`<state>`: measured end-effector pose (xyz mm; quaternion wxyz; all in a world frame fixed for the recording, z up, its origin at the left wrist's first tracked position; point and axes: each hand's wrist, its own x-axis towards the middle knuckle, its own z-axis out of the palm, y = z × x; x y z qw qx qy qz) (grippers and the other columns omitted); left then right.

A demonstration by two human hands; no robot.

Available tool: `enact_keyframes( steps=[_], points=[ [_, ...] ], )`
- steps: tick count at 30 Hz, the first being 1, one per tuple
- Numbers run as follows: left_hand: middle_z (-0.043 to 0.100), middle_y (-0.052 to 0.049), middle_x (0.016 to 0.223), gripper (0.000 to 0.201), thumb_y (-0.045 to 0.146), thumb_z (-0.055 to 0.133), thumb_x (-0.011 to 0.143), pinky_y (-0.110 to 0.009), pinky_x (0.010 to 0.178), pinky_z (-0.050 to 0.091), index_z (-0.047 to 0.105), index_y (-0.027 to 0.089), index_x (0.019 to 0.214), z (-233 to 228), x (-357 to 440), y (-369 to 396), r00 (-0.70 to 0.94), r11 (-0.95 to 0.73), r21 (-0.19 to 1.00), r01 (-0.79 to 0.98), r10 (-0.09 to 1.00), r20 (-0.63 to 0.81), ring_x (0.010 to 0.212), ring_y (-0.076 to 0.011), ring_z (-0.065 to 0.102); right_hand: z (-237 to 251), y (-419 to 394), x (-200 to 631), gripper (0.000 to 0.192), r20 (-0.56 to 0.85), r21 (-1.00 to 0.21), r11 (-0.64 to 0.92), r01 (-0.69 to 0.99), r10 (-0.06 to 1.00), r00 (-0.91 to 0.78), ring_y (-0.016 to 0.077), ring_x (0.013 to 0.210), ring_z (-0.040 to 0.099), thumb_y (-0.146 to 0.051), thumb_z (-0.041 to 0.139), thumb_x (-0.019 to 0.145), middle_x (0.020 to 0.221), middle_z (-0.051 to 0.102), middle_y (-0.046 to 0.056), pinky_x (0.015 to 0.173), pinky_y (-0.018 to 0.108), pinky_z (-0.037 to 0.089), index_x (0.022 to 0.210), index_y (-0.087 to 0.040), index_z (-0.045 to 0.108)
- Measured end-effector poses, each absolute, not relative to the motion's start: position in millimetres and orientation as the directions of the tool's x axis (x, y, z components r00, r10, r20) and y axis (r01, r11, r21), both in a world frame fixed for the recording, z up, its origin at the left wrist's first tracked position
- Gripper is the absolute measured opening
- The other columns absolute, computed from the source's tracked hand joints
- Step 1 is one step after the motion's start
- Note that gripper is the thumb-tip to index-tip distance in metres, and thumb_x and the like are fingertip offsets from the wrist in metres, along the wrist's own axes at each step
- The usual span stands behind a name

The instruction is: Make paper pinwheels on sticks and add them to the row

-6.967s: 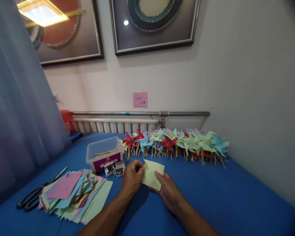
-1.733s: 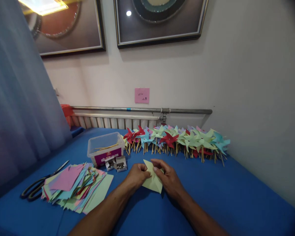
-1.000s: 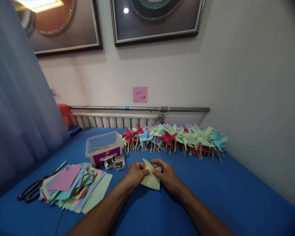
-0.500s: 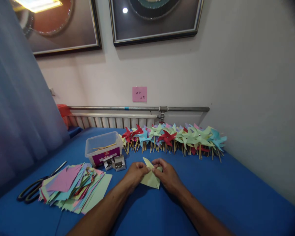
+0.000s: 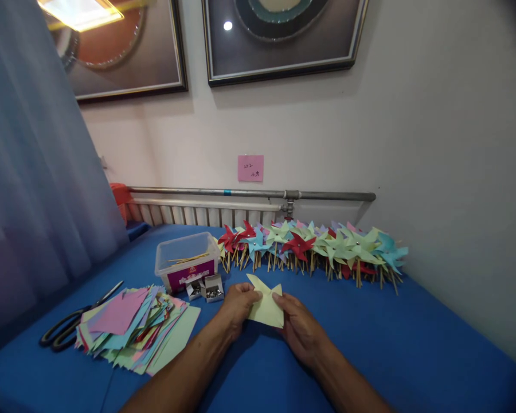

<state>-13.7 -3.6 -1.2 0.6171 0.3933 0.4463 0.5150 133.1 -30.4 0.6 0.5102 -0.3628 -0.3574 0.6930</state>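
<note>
Over a blue table point(image 5: 395, 332) — radiator point(image 5: 202, 216) behind — hands point(image 5: 238, 304) point(image 5: 301, 328) hold yellow paper point(image 5: 264, 310).

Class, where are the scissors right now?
In the head view, the scissors lie at the left on the blue table, beside the pile of coloured paper.

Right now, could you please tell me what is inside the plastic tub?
Some thin sticks show inside the tub. The purple label covers much of its front, so whatever lies low behind that cannot be seen.
</note>
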Motion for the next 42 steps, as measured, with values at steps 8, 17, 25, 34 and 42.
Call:
enact_keyframes(
  steps=[8,17,25,34,42],
  points=[
    [0.055,0.002,0.05,0.031,0.027,0.081,0.051,-0.022,0.048,0.032,0.052,0.017,0.059,-1,-10,-4,0.08,0.173,0.957,-0.231,0.984,-0.158,0.045,-0.0091,0.046,-11,-30,125,0.043,-0.098,-0.9,-0.128,-0.418,0.991,-0.091,0.024,0.071,0.072,-0.044,0.086,0.065,0.078,0.076,0.005,0.061,0.032,0.052,0.096,-0.018,0.069],
    [0.051,0.004,0.049,0.035,0.039,0.081,0.058,-0.023,0.05,0.032,0.054,0.017,0.06,5,-13,-10,0.15,0.165,0.949,-0.268,0.98,-0.128,0.046,-0.0077,0.042,-20,-27,125,0.046,-0.052,-0.912,-0.044,-0.407,0.999,0.01,0.0247,0.068,0.073,-0.05,0.086,0.067,0.076,0.077,0.005,0.065,0.035,0.055,0.093,-0.017,0.068],
    [0.057,0.002,0.052,0.03,0.036,0.08,0.056,-0.024,0.05,0.033,0.058,0.016,0.063,-4,-11,-4,0.098,0.128,0.979,-0.159,0.989,-0.114,0.046,-0.0089,0.045,-22,-24,125,0.046,-0.066,-0.919,-0.043,-0.391,0.997,0.046,0.0251,0.066,0.073,-0.052,0.086,0.067,0.074,0.077,0.005,0.062,0.034,0.055,0.092,-0.018,0.067],
    [0.055,0.003,0.049,0.023,0.03,0.076,0.058,-0.023,0.049,0.032,0.058,0.016,0.061,-4,-9,-3,0.049,0.131,0.984,-0.122,0.991,-0.126,0.045,-0.0084,0.043,-32,-17,126,0.048,-0.061,-0.945,-0.03,-0.325,0.994,0.087,0.0234,0.061,0.071,-0.054,0.084,0.066,0.07,0.076,0.004,0.057,0.031,0.052,0.092,-0.017,0.069],
    [0.057,0.001,0.051,0.026,0.033,0.076,0.054,-0.024,0.05,0.033,0.059,0.016,0.062,-2,-7,-5,0.009,0.133,0.976,-0.17,0.991,-0.133,0.046,-0.0092,0.045,-34,-14,127,0.044,-0.049,-0.979,-0.023,-0.2,0.991,0.128,0.0242,0.061,0.071,-0.055,0.082,0.066,0.066,0.076,0.004,0.052,0.029,0.05,0.088,-0.018,0.071]
  ],
)
